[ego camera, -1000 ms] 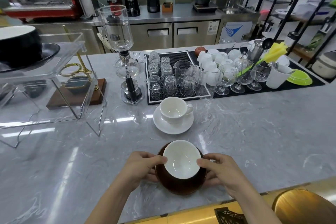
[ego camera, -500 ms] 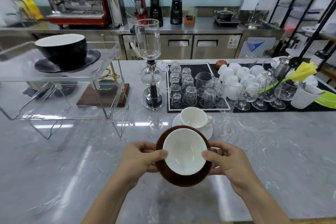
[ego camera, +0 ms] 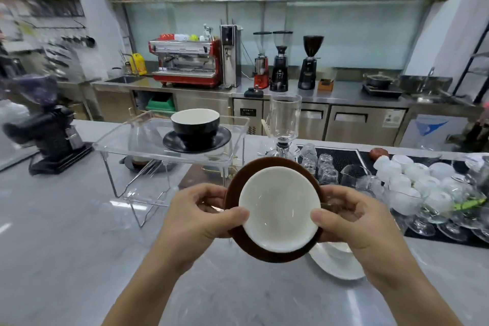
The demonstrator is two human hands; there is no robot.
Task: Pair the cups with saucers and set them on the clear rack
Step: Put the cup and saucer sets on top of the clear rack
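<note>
1. A grey marble counter (ego camera: 66,246) carries everything in the foreground.
2. A clear rack (ego camera: 148,140) stands on its wire legs at the counter's middle left; on its top shelf sits 1 black cup (ego camera: 195,124) on a black saucer (ego camera: 197,141).
3. A black grinder (ego camera: 50,127), blurred, stands on the counter's left edge.
4. A glass siphon brewer (ego camera: 285,122) stands just right of the rack.
5. A black mat (ego camera: 341,159) lies on the right, holding upturned glasses (ego camera: 324,167) and white cups (ego camera: 412,172).
6. A white saucer (ego camera: 341,264) lies on the counter near the front, partly hidden.
</note>
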